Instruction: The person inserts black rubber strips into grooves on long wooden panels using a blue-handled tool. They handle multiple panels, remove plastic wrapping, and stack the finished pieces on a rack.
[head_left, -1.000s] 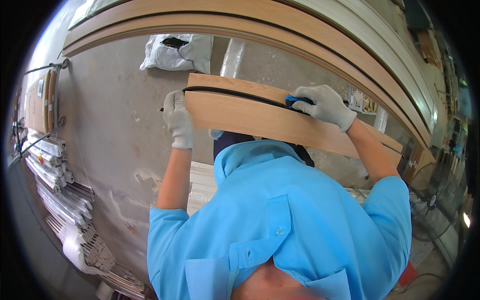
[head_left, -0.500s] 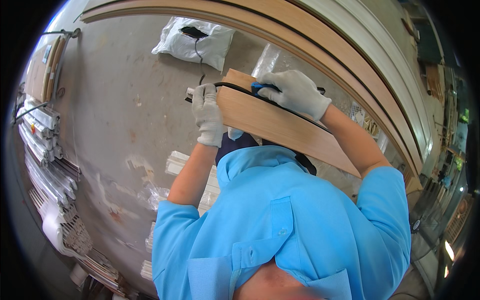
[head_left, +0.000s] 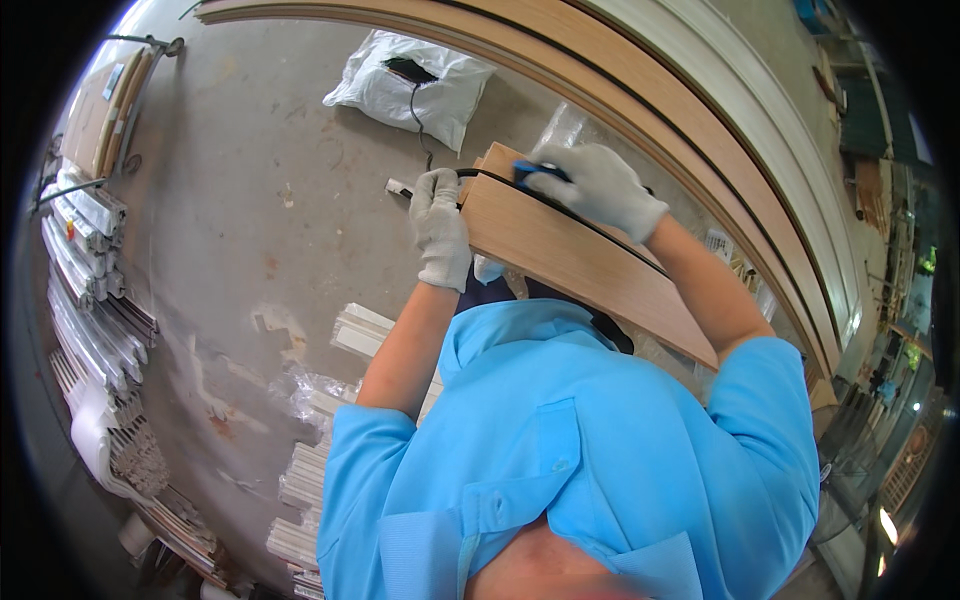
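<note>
A long wood-coloured board [head_left: 570, 255] lies slantwise in front of my body, with a black flexible strip [head_left: 480, 174] running along its upper side. My left hand [head_left: 440, 232], in a pale work glove, is closed around the strip beside the board's left end. A small white piece [head_left: 397, 187] sticks out to the left of those fingers. My right hand [head_left: 600, 188], gloved too, grips a blue hand tool [head_left: 535, 172] over the strip. The fingers and the glove hide most of this tool, so its kind cannot be made out.
Long wood-coloured profiles [head_left: 640, 75] and white ones [head_left: 740, 100] curve past beyond the board. A white sack [head_left: 425, 95] on the floor has a dark strip coming from its opening. Wrapped bundles [head_left: 95, 250] are stacked at the left; pale strips [head_left: 300, 475] lie near my left arm.
The whole view has shifted a little. My right hand, with the blue tool, has slid slightly toward the board's left end. My left hand keeps its hold on the strip.
</note>
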